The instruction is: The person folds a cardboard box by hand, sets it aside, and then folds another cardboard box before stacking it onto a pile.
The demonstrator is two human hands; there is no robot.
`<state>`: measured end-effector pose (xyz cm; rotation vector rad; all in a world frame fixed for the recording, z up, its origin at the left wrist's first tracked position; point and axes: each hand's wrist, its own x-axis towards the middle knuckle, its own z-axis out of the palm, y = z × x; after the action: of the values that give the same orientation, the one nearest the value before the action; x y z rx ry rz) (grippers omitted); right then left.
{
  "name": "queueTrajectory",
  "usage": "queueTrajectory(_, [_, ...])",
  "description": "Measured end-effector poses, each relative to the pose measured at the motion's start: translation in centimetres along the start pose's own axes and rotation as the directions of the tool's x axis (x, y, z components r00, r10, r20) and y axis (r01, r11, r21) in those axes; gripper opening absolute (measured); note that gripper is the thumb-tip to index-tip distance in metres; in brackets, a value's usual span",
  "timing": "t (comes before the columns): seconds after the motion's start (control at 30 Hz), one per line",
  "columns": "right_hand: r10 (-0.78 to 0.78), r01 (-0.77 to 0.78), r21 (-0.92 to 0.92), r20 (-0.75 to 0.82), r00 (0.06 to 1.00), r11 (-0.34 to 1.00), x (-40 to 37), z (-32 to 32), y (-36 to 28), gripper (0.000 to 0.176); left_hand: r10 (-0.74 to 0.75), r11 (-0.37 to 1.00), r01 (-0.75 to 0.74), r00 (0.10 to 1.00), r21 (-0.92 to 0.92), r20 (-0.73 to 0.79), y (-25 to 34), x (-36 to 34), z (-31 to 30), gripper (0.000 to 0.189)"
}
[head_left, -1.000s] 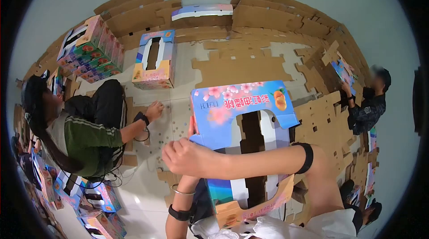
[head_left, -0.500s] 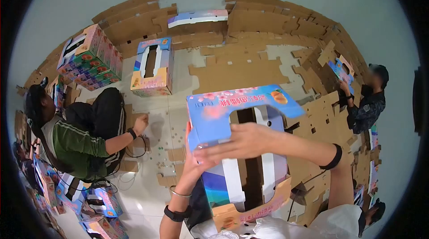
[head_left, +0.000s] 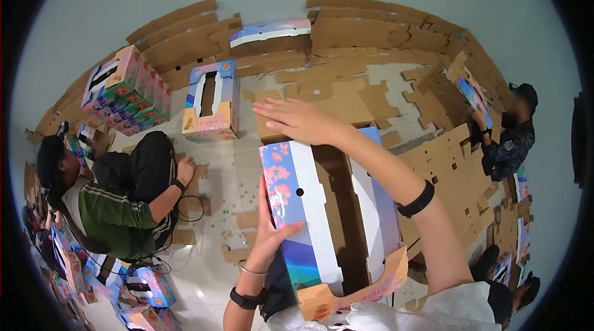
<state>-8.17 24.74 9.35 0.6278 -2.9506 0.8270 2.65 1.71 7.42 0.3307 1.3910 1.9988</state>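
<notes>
A printed blue and pink cardboard box (head_left: 286,207) with a long open slot in its top is in front of me at the lower middle. My left hand (head_left: 270,232) grips its left side, thumb on the top and fingers against the side wall. My right hand (head_left: 303,122) is stretched out flat over the far end, fingers extended, by a flap whose brown inner face shows. At the near end, an orange flap (head_left: 356,291) stands partly raised. Brown cardboard shows inside the slot.
A finished-looking box (head_left: 232,105) stands on the floor ahead, left of it a row of boxes (head_left: 133,83). A seated person (head_left: 111,213) is at the left; another person (head_left: 510,139) at the right holds a printed piece. Cardboard sheets (head_left: 458,176) cover the floor at the right.
The blue printed flap at the far end has swung outward, uncovering the far part of the top. My right hand has moved forward and left; my left hand still holds the side.
</notes>
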Motion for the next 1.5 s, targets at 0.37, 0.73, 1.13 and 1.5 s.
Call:
queueTrajectory(0.37, [0.254, -0.357, 0.542, 0.258, 0.932, 0.761, -19.0, -5.9, -6.2, 0.040, 0.169, 0.985, -0.166, 0.935, 0.035, -0.311, 1.4, 2.9, -6.1, 0.105])
queueTrajectory(0.73, [0.522, -0.171, 0.728, -0.288, 0.803, 0.664, -24.4, 2.5, -3.8, 0.041, 0.276, 0.952, -0.306, 0.885, -0.021, -0.376, 2.3, 6.1, -5.7, 0.076])
queueTrajectory(1.13, [0.477, -0.106, 0.837, -0.197, 0.857, 0.536, -19.5, 1.8, -0.3, 0.036, 0.302, 0.951, -0.303, 0.854, 0.066, -0.425, 1.5, 5.9, -5.3, 0.072])
queueTrajectory(1.5, [0.282, -0.398, -0.060, -0.610, 0.740, 0.915, -18.2, -1.8, -4.9, 0.023, 0.330, 0.938, -0.344, 0.846, 0.045, -0.418, 1.0, 6.6, -6.5, 0.082])
